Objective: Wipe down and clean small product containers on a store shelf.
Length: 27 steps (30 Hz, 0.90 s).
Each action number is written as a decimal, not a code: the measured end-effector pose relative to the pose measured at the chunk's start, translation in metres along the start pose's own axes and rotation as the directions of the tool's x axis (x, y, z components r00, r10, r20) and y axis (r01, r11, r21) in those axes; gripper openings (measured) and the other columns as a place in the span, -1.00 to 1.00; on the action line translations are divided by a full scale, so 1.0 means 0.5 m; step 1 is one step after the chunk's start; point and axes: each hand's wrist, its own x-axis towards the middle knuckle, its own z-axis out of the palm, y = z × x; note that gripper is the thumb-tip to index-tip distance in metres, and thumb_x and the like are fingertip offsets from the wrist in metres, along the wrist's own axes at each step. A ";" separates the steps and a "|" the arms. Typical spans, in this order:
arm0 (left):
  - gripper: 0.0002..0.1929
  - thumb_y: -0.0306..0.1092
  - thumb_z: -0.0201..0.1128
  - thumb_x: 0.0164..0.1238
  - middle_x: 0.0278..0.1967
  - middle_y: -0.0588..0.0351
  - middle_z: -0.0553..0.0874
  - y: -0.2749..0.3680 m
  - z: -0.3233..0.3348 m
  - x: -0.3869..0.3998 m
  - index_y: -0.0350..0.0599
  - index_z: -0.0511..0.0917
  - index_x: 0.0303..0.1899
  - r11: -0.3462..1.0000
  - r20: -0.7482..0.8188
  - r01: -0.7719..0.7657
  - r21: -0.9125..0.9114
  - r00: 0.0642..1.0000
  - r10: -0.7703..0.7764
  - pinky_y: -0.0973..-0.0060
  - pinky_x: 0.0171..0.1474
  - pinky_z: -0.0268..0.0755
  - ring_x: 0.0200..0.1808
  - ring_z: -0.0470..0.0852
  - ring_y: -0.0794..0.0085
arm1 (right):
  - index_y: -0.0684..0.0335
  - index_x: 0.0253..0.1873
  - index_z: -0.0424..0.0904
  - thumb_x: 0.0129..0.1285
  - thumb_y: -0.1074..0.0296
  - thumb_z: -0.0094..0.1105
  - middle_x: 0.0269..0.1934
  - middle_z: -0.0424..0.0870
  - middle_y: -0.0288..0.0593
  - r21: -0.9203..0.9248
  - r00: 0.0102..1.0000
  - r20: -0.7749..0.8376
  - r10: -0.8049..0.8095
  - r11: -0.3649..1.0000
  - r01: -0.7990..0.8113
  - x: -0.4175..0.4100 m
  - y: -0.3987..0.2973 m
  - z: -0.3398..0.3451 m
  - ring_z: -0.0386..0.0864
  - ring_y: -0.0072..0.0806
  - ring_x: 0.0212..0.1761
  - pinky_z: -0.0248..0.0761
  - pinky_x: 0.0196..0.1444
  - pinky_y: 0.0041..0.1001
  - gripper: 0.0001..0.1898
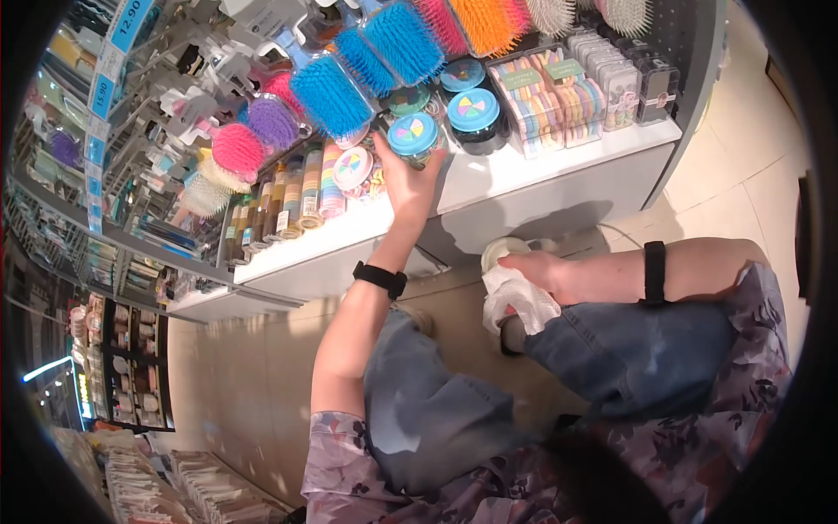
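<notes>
My left hand point(411, 180) reaches onto the lowest white shelf, thumb and fingers spread around the sides of a clear jar with a blue lid point(412, 134). The lid carries a multicoloured wheel pattern. Left of my fingers, a jar with a pale pink lid point(352, 168) leans over. A second blue-lidded jar point(473, 111) stands to the right. Low by my right leg, my right hand point(540, 270) grips a crumpled white cloth or tissue point(520, 300). Just past its fingertips shows a pale round surface point(503, 252); I cannot tell whether it is held or part of a shoe.
Blue hairbrushes point(334, 95) and a pink hairbrush point(237, 149) hang low over the shelf. Tubes of hair ties point(311, 187) line its left part. Clear boxes of pastel hair ties point(550, 105) stand right. The shelf's front edge point(556, 157) runs before my knees.
</notes>
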 end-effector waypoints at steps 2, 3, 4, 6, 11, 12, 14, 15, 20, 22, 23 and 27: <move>-0.02 -0.26 0.48 -0.08 0.23 -0.33 0.26 0.008 -0.006 -0.010 -0.41 -0.01 0.30 0.999 0.014 -0.028 -0.037 0.999 0.029 0.25 0.33 0.06 0.30 0.20 -0.07 | 0.31 0.00 0.43 0.36 0.10 -0.13 -0.17 0.62 -0.09 -0.032 1.000 -0.017 -0.008 0.999 0.007 0.016 0.010 -0.005 0.61 -0.33 -0.20 0.51 -0.21 -0.31 -0.63; -0.04 -0.28 0.47 -0.08 0.23 -0.29 0.26 0.031 -0.019 -0.017 -0.39 0.00 0.30 0.984 -0.012 -0.158 0.079 0.987 0.160 0.23 0.32 0.06 0.30 0.21 -0.05 | 0.31 0.00 0.43 0.36 0.10 -0.14 -0.19 0.62 -0.08 -0.043 0.999 -0.036 -0.017 0.999 0.015 0.020 0.011 -0.007 0.62 -0.32 -0.25 0.53 -0.26 -0.31 -0.63; -0.06 -0.30 0.47 -0.07 0.24 -0.25 0.27 0.044 -0.027 -0.023 -0.37 0.02 0.31 0.939 -0.022 -0.280 0.197 0.957 0.290 0.22 0.31 0.06 0.29 0.21 -0.03 | 0.32 0.00 0.43 0.36 0.10 -0.14 -0.20 0.62 -0.07 -0.055 0.998 -0.056 -0.026 0.998 0.023 0.023 0.012 -0.008 0.63 -0.30 -0.29 0.55 -0.31 -0.31 -0.62; -0.08 -0.30 0.46 -0.06 0.24 -0.24 0.26 0.036 -0.048 -0.025 -0.35 0.04 0.30 0.914 -0.082 -0.311 0.260 0.936 0.341 0.18 0.31 0.01 0.30 0.18 -0.04 | 0.32 -0.01 0.43 0.36 0.10 -0.14 -0.21 0.62 -0.07 -0.001 0.998 -0.049 -0.025 1.000 0.025 0.010 0.002 -0.006 0.63 -0.29 -0.31 0.56 -0.35 -0.30 -0.62; -0.09 -0.15 0.46 -0.09 0.19 -0.22 0.30 -0.034 -0.115 -0.028 -0.35 0.12 0.26 0.945 -0.211 0.002 0.328 0.975 0.071 0.14 0.29 -0.02 0.27 0.17 -0.03 | 0.32 0.00 0.45 0.39 0.13 -0.17 -0.16 0.60 -0.08 0.004 0.999 -0.045 -0.024 1.000 0.024 -0.018 -0.016 0.010 0.61 -0.32 -0.21 0.56 -0.23 -0.35 -0.64; 0.00 -0.04 0.44 -0.12 0.20 -0.32 0.27 -0.041 -0.121 -0.029 -0.38 0.05 0.28 0.933 -0.186 0.066 0.354 0.983 0.001 0.09 0.31 -0.09 0.30 0.16 -0.04 | 0.32 0.00 0.45 0.39 0.13 -0.17 -0.16 0.60 -0.08 0.002 0.999 -0.042 -0.026 1.000 0.026 -0.017 -0.015 0.012 0.61 -0.32 -0.21 0.56 -0.23 -0.35 -0.64; 0.03 0.00 0.44 -0.12 0.22 -0.32 0.26 -0.056 -0.126 -0.026 -0.38 0.01 0.30 0.898 -0.136 0.057 0.437 0.991 0.004 0.06 0.32 -0.11 0.30 0.18 -0.03 | 0.32 0.02 0.43 0.40 0.12 -0.18 -0.14 0.59 -0.07 0.000 0.998 -0.047 -0.035 0.999 0.035 -0.012 -0.011 0.013 0.60 -0.31 -0.18 0.55 -0.22 -0.32 -0.63; 0.07 0.04 0.43 -0.13 0.23 -0.31 0.26 -0.057 -0.126 -0.022 -0.37 -0.03 0.32 0.858 -0.084 0.044 0.511 0.996 -0.001 0.02 0.32 -0.13 0.30 0.20 -0.02 | 0.32 0.02 0.43 0.40 0.12 -0.18 -0.14 0.59 -0.07 -0.001 0.998 -0.048 -0.037 0.999 0.037 -0.005 -0.008 0.013 0.60 -0.31 -0.18 0.55 -0.22 -0.32 -0.63; 0.13 0.19 0.37 -0.11 0.24 -0.29 0.29 -0.060 -0.135 0.003 -0.34 -0.09 0.35 0.836 -0.052 0.048 0.547 0.998 -0.023 -0.08 0.33 -0.22 0.32 0.22 0.02 | 0.32 0.01 0.43 0.41 0.10 -0.22 -0.14 0.59 -0.06 -0.012 0.999 0.024 -0.029 1.000 0.029 -0.005 -0.010 0.020 0.60 -0.31 -0.19 0.55 -0.19 -0.30 -0.61; 0.09 0.19 0.36 -0.09 0.22 -0.27 0.32 -0.072 -0.138 0.016 -0.35 -0.03 0.33 0.833 -0.079 0.063 0.550 0.997 -0.023 -0.07 0.34 -0.22 0.31 0.23 0.03 | 0.31 0.00 0.43 0.41 0.09 -0.23 -0.14 0.59 -0.07 -0.003 0.998 0.062 -0.025 1.000 0.026 0.001 -0.007 0.020 0.59 -0.31 -0.19 0.55 -0.18 -0.30 -0.61; 0.06 0.23 0.33 -0.08 0.20 -0.27 0.36 -0.085 -0.141 0.027 -0.33 0.00 0.32 0.847 -0.103 0.075 0.527 0.994 -0.023 -0.08 0.34 -0.22 0.29 0.26 0.03 | 0.30 0.00 0.44 0.42 0.08 -0.24 -0.13 0.59 -0.09 0.006 0.995 0.102 -0.018 1.000 0.017 0.007 -0.004 0.019 0.59 -0.32 -0.20 0.54 -0.18 -0.30 -0.61; -0.02 0.27 0.28 -0.06 0.11 -0.26 0.48 -0.054 -0.144 0.078 -0.25 0.12 0.28 0.871 0.037 0.155 0.466 0.980 -0.194 -0.10 0.33 -0.18 0.21 0.40 0.01 | 0.30 0.00 0.44 0.42 0.08 -0.24 -0.13 0.59 -0.10 0.024 0.993 0.119 -0.013 1.000 0.010 0.020 0.007 0.009 0.59 -0.32 -0.20 0.54 -0.17 -0.29 -0.61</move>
